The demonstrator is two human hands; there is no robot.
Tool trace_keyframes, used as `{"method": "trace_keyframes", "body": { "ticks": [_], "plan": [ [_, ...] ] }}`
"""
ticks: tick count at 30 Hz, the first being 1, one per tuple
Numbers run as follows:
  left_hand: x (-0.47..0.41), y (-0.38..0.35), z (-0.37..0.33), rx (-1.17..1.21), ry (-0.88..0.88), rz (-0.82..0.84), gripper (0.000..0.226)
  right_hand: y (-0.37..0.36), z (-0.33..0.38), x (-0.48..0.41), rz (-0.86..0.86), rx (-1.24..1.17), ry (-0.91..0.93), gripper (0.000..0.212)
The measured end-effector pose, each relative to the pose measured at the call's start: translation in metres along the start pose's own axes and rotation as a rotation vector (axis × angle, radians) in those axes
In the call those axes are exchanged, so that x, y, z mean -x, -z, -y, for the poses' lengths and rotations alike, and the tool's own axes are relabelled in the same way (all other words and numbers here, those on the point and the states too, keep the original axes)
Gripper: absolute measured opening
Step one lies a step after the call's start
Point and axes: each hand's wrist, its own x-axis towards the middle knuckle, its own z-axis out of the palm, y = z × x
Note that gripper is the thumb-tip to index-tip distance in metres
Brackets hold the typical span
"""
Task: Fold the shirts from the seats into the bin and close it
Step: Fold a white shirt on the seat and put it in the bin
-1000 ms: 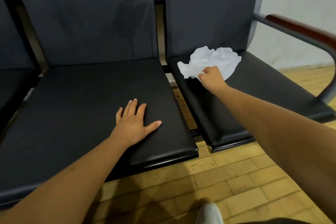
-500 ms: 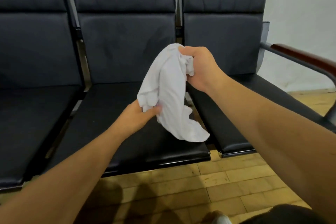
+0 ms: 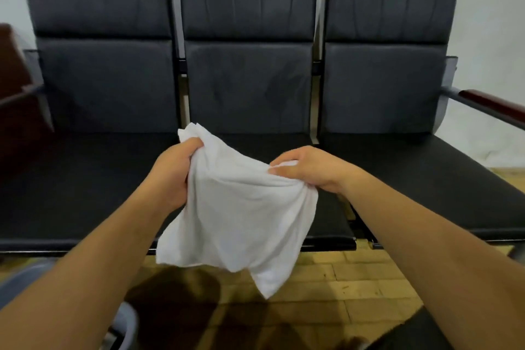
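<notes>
Both hands grasp the white shirt [image 3: 238, 216] in the air before the middle seat [image 3: 250, 88], the left hand [image 3: 173, 176] clutching its upper left edge, the right hand [image 3: 309, 170] pinching its upper right edge, the cloth hanging crumpled between them above the floor [image 3: 355, 278].

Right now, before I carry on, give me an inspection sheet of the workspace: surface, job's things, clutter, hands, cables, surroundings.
Surface: row of three black padded seats, cushions partly hidden behind the arms.
Job's things: white shirt held in the air, unfolded and crumpled; edge of a grey bin at lower left, lid not visible.
Clutter: nothing seen.
Hands: left hand and right hand each grip the shirt's upper edge.
Cables: nothing seen.
Surroundings: wooden armrest at right, wood-block floor, pale wall.
</notes>
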Motion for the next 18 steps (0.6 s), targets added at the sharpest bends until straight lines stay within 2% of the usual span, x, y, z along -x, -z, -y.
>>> {"method": "trace_keyframes", "body": {
  "ticks": [2,5,8,10,12,14,15,16,18],
  "plan": [
    [0.004,0.007,0.000,-0.058,-0.046,0.035,0.023,-0.002,0.000,0.001,0.063,0.138,-0.004,0.021],
    [0.006,0.014,-0.004,-0.153,-0.119,0.092,0.020,-0.005,-0.002,-0.003,-0.021,0.168,0.042,0.030],
    [0.003,0.019,-0.003,-0.184,-0.119,0.091,0.016,-0.006,-0.003,-0.006,-0.117,-0.181,0.117,0.032],
    [-0.010,0.022,-0.001,-0.109,-0.067,0.037,0.017,-0.005,-0.001,-0.007,-0.118,-0.344,0.142,0.033],
    [-0.022,0.023,-0.002,-0.104,0.027,-0.063,0.023,-0.006,0.004,-0.007,-0.103,-0.270,0.175,0.031],
    [-0.034,0.026,0.000,-0.363,0.027,-0.107,0.033,-0.013,0.007,-0.007,-0.110,-0.117,0.208,0.034],
    [-0.038,0.027,0.005,-0.495,-0.086,-0.087,0.036,-0.017,0.010,-0.006,-0.104,-0.083,0.225,0.034],
    [-0.038,0.026,0.011,-0.557,-0.218,0.008,0.036,-0.022,0.013,-0.006,-0.088,-0.074,0.243,0.032],
    [-0.022,0.018,0.017,-0.548,-0.303,0.326,0.045,-0.034,0.021,-0.005,-0.035,-0.052,0.286,0.023]
  ]
}}
